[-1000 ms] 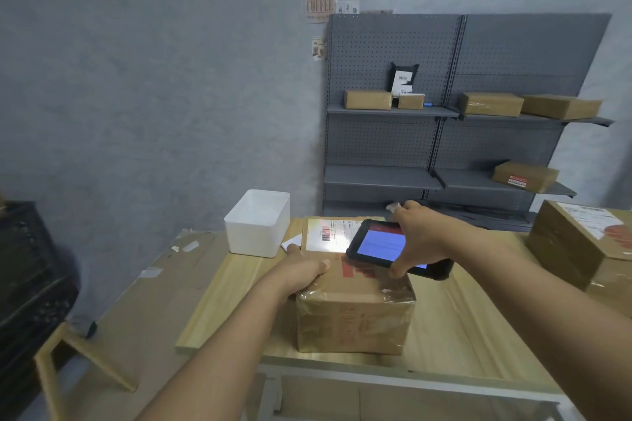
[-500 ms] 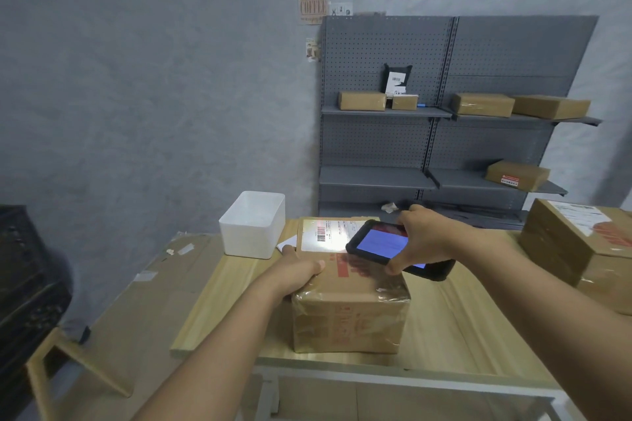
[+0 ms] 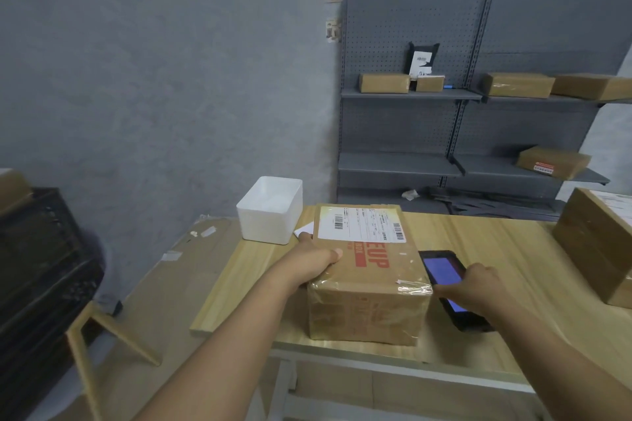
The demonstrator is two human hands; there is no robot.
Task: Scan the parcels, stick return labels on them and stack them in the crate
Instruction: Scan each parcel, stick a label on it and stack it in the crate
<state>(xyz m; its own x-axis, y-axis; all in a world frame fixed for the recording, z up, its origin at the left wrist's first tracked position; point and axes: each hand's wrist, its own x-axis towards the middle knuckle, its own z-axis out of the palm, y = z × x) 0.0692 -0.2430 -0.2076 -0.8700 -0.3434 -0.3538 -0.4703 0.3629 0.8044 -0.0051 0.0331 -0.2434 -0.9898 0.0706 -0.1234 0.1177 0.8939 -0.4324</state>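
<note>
While the left hand (image 3: pixel 316 258) grips the parcel's (image 3: pixel 369 270) left top edge, likely to keep it square on the table (image 3: pixel 496 243), the right hand (image 3: pixel 473 287) curls over the scanner (image 3: pixel 444 278), which lies flat just right of the parcel, screen lit. Shipping label (image 3: pixel 360 224) faces up at the far end, easy to read. No return label on it yet, by my reckoning. White bin (image 3: pixel 270 210) stands beyond, near the left corner. Dark crate (image 3: pixel 41 267) waits off to the left. More boxes sit on the shelves (image 3: pixel 410 94) behind.
</note>
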